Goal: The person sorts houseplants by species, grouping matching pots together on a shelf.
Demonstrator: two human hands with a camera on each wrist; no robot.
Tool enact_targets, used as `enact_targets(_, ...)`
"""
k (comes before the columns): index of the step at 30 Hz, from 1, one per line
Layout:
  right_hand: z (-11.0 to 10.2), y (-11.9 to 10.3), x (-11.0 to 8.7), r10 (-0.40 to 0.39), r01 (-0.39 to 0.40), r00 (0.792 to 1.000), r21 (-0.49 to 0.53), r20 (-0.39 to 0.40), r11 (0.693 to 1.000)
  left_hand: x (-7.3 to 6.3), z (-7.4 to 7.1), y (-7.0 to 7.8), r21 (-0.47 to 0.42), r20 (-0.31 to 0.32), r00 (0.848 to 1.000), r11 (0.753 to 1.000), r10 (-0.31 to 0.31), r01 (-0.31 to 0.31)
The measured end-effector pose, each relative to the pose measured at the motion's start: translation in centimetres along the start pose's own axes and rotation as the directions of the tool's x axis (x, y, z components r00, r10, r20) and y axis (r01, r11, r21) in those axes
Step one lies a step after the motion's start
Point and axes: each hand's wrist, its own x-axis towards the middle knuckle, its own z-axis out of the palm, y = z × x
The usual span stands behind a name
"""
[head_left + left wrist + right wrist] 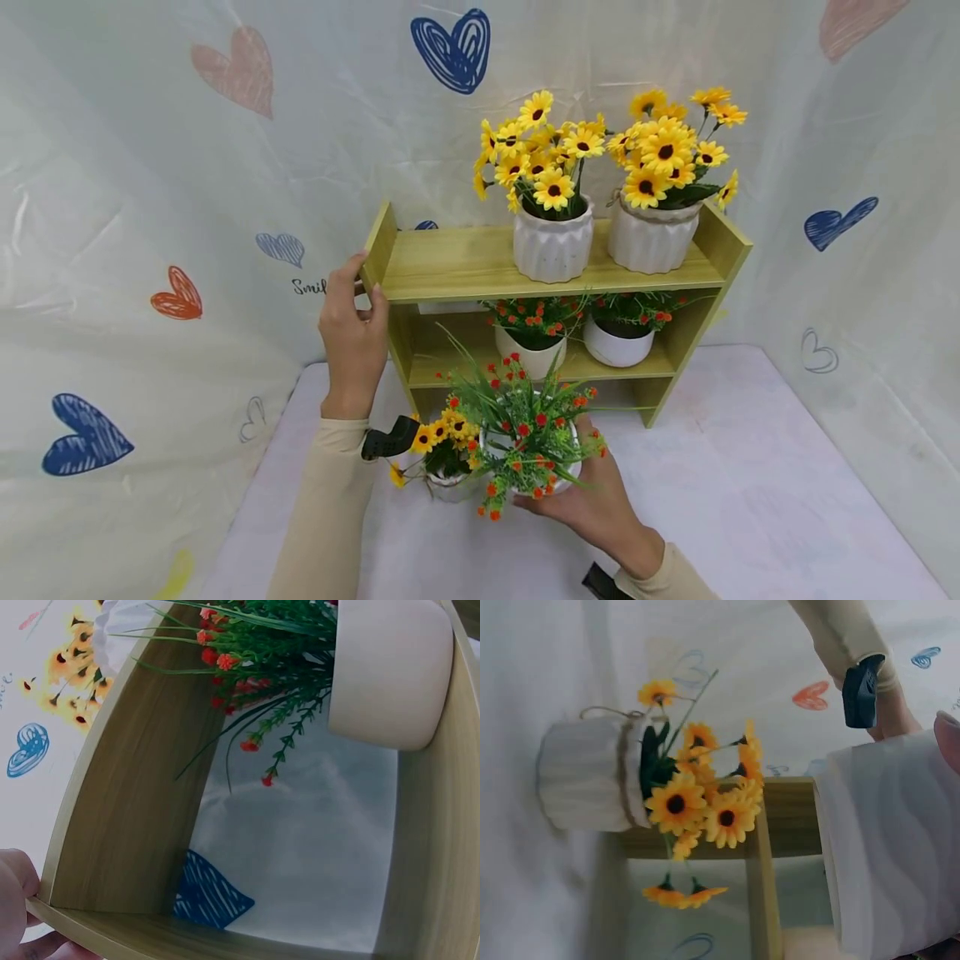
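Note:
My left hand [354, 337] grips the upper left side of a wooden shelf [457, 258], thumb and fingers on the panel's edge. In my right hand [603, 512] is a white flowerpot [892, 840] with wavy ridges, holding green grass and small red flowers [525, 429]. That pot is in front of the shelf, above the table. Left of it, a smaller-looking pot of yellow flowers [450, 486] stands on the table; its twine-tied white pot [585, 776] shows in the right wrist view. The held plant hides part of the lower shelf.
Two white pots of yellow flowers [553, 246] [652, 242] stand on the top board. Below, two pots of red flowers [534, 354] [618, 343] occupy the middle level. A white cloth-covered table [750, 483] lies underneath, with a heart-printed curtain [150, 167] behind.

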Motion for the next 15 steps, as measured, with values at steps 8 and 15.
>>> enact_targets(8, 2.1, -0.1, 3.9, -0.148, 0.149, 0.987, 0.012, -0.064, 0.989, -0.1, 0.0, -0.1, -0.01, -0.012, 1.0, 1.0, 0.0, 0.0)
enact_targets(15, 3.9, -0.8, 6.2, -0.111, 0.091, 0.986, -0.154, -0.125, 0.984, -0.1, 0.0, 0.0, -0.02, -0.002, 1.0, 1.0, -0.01, 0.01)
